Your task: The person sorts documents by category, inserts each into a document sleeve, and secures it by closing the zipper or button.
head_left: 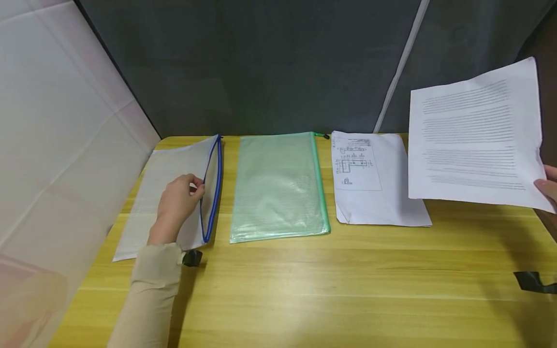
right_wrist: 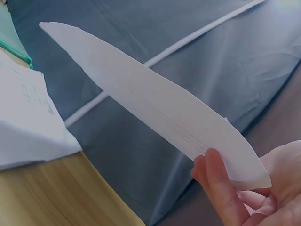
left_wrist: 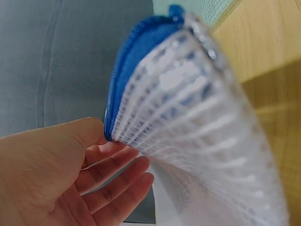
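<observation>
While the left hand (head_left: 177,203) pinches the blue-zipped pouch (head_left: 148,200), mouth parted, near the worktop (head_left: 330,285)'s back-left corner, the right hand (head_left: 549,182) holds printed paper (head_left: 472,142) raised by its right edge: opening done, I judge; paper outside.

You have a long sleeve (head_left: 145,299) of pale beige cloth on your left arm, plain in colour, softly wrinkled along the forearm and finished with a broad cuff (head_left: 158,263) at the wrist. Past it, your left hand (head_left: 178,205) is bare. A small black tab (head_left: 192,258) shows beside that cuff. Your right hand (head_left: 549,187) is bare too; below it, a black piece (head_left: 530,281) with an uneven outline is cut off by the view's edge.
</observation>
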Motion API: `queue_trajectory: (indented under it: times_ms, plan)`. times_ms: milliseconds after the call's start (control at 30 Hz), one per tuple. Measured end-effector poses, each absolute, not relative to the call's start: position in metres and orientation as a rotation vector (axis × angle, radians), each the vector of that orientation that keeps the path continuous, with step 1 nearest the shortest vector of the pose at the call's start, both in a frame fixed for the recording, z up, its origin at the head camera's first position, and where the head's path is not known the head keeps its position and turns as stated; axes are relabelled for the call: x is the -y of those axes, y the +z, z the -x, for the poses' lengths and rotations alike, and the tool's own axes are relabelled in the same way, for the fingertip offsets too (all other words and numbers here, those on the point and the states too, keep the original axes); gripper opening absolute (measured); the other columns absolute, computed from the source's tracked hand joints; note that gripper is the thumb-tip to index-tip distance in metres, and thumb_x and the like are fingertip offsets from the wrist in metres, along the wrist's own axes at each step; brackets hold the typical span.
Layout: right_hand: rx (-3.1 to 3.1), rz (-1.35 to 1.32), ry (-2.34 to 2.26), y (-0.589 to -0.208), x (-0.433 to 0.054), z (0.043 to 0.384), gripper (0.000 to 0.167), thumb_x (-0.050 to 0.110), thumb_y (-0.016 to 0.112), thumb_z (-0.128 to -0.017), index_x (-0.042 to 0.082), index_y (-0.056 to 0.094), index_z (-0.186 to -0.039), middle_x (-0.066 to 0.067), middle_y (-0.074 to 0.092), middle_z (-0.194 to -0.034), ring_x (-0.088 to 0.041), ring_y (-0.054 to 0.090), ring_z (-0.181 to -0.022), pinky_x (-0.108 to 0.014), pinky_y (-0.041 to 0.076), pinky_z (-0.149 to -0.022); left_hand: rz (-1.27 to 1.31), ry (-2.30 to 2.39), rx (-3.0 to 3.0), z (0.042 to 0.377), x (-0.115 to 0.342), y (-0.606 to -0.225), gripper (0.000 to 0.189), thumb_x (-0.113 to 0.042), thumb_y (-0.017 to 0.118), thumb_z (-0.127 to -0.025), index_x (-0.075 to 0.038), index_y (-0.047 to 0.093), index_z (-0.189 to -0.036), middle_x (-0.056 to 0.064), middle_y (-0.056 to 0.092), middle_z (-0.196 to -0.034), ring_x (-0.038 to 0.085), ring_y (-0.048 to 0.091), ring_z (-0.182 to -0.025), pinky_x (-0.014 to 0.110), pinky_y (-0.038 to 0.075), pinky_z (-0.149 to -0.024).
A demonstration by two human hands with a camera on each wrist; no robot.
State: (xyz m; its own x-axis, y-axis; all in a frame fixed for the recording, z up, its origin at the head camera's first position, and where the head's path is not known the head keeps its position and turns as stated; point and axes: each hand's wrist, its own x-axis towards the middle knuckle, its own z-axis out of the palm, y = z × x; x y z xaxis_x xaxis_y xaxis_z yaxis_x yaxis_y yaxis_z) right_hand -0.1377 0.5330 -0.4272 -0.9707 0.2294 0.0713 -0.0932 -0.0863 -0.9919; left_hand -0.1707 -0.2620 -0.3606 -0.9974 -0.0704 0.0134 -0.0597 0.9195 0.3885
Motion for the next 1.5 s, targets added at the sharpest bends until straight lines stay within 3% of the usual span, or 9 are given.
queue_trajectory:
  times_ms: [167, 333, 467, 700, 867, 1100, 1300, 1367, 1500]
  plan:
    - [1.911, 0.349, 2.104, -0.369, -0.436, 0.104, 0.049, 0.017, 0.062, -0.097, 0.017, 0.05, -0.145, 0.017, 0.064, -0.106, 0.005, 0.069, -0.078, -0.01, 0.053, -0.062, -0.092, -0.618, 3.048, 0.17, 0.26, -0.36, 0.023, -0.022, 0.051, -0.1, -0.002, 0.062, -0.104, 0.025, 0.064, -0.121, 0.041, 0.064, -0.106, 0.047, 0.052, -0.076]
    - [1.777, 0.372, 2.214, -0.352, -0.41, 0.105, 0.023, 0.006, 0.063, -0.095, 0.021, 0.074, -0.11, 0.016, 0.073, -0.087, -0.001, 0.071, -0.065, -0.015, 0.054, -0.053, -0.094, -0.624, 3.044, 0.169, 0.26, -0.359, 0.023, -0.022, 0.051, -0.1, -0.002, 0.063, -0.104, 0.025, 0.064, -0.121, 0.041, 0.063, -0.106, 0.047, 0.052, -0.076]
    - [1.821, 0.307, 2.294, -0.345, -0.399, 0.107, 0.03, 0.001, 0.057, -0.097, 0.024, 0.075, -0.099, 0.013, 0.074, -0.083, -0.004, 0.072, -0.063, -0.018, 0.055, -0.051, -0.1, -0.618, 3.045, 0.169, 0.26, -0.359, 0.023, -0.022, 0.051, -0.101, -0.002, 0.063, -0.105, 0.025, 0.064, -0.121, 0.04, 0.063, -0.104, 0.046, 0.051, -0.075]
    - [1.94, 0.425, 2.289, -0.339, -0.373, 0.11, 0.022, 0.011, 0.068, -0.092, 0.026, 0.075, -0.107, 0.014, 0.072, -0.086, -0.005, 0.071, -0.067, -0.018, 0.057, -0.056, -0.113, -0.632, 3.049, 0.169, 0.259, -0.36, 0.024, -0.023, 0.052, -0.101, -0.003, 0.062, -0.106, 0.024, 0.064, -0.121, 0.038, 0.062, -0.101, 0.046, 0.051, -0.076]
    - [2.064, 0.462, 2.296, -0.338, -0.358, 0.116, 0.029, 0.016, 0.07, -0.092, 0.027, 0.072, -0.119, 0.015, 0.072, -0.089, -0.005, 0.071, -0.072, -0.019, 0.058, -0.06, -0.102, -0.639, 3.042, 0.169, 0.257, -0.36, 0.023, -0.023, 0.052, -0.1, -0.002, 0.062, -0.106, 0.024, 0.064, -0.12, 0.039, 0.063, -0.102, 0.048, 0.051, -0.079]
    - [2.182, 0.36, 2.341, -0.338, -0.333, 0.126, 0.025, 0.019, 0.072, -0.09, 0.031, 0.073, -0.112, 0.014, 0.073, -0.092, -0.006, 0.072, -0.076, -0.019, 0.059, -0.064, -0.097, -0.655, 3.04, 0.169, 0.255, -0.359, 0.026, -0.022, 0.051, -0.101, -0.001, 0.063, -0.109, 0.023, 0.064, -0.12, 0.039, 0.062, -0.104, 0.049, 0.051, -0.082]
    - [2.308, 0.288, 2.327, -0.339, -0.308, 0.135, 0.059, 0.017, 0.063, -0.097, 0.007, 0.042, -0.151, 0.015, 0.071, -0.094, -0.004, 0.07, -0.078, -0.017, 0.058, -0.067, -0.07, -0.677, 3.017, 0.169, 0.253, -0.359, 0.025, -0.02, 0.053, -0.1, 0.0, 0.064, -0.11, 0.024, 0.065, -0.12, 0.04, 0.064, -0.105, 0.05, 0.052, -0.083]
    - [2.339, 0.263, 2.315, -0.339, -0.299, 0.138, 0.065, 0.018, 0.062, -0.098, -0.001, 0.032, -0.153, 0.016, 0.071, -0.094, -0.003, 0.07, -0.079, -0.017, 0.058, -0.068, -0.052, -0.699, 2.998, 0.169, 0.253, -0.36, 0.025, -0.019, 0.053, -0.1, 0.0, 0.064, -0.111, 0.024, 0.065, -0.12, 0.041, 0.065, -0.105, 0.05, 0.053, -0.083]
    - [2.412, 0.25, 2.286, -0.341, -0.282, 0.144, 0.062, 0.019, 0.061, -0.099, 0.0, 0.035, -0.152, 0.017, 0.068, -0.096, -0.002, 0.068, -0.078, -0.016, 0.057, -0.069, -0.015, -0.774, 2.957, 0.168, 0.253, -0.363, 0.025, -0.018, 0.053, -0.101, 0.002, 0.064, -0.111, 0.025, 0.065, -0.121, 0.042, 0.065, -0.108, 0.05, 0.055, -0.082]
